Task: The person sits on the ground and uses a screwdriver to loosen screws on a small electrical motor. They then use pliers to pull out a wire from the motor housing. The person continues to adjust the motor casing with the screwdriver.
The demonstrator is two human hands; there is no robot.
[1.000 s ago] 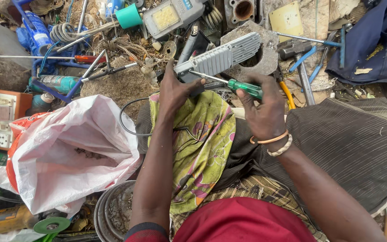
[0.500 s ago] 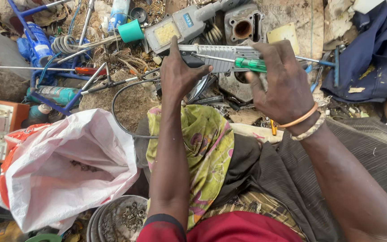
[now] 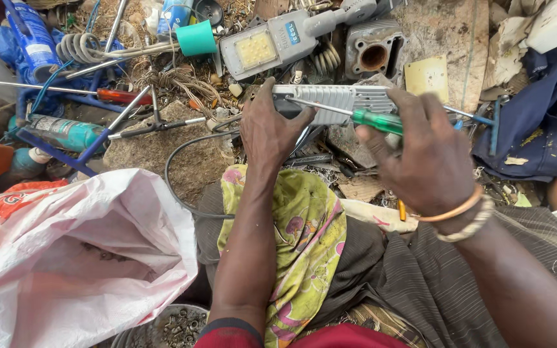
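Note:
My left hand (image 3: 271, 129) grips the left end of a grey ribbed metal lamp housing (image 3: 343, 100), held level above my lap. My right hand (image 3: 423, 154) holds a green-handled screwdriver (image 3: 372, 119); its thin shaft lies across the housing and points left toward my left thumb. A black cable (image 3: 178, 171) loops down from the housing's left side. On the right wrist sit an orange bangle and a pale bracelet. A green and yellow patterned cloth (image 3: 304, 238) covers my lap.
A white plastic sack (image 3: 78, 258) lies open at lower left, with a metal bowl of small scrap parts (image 3: 175, 325) beside it. Another grey lamp unit (image 3: 272, 42), a teal cup (image 3: 196, 38), a metal cylinder part (image 3: 374, 55), tools and a blue cloth (image 3: 543, 122) litter the ground.
The ribbed housing has been lifted and turned level, farther from my body. My right hand has shifted right with the screwdriver, whose shaft lies now across the housing.

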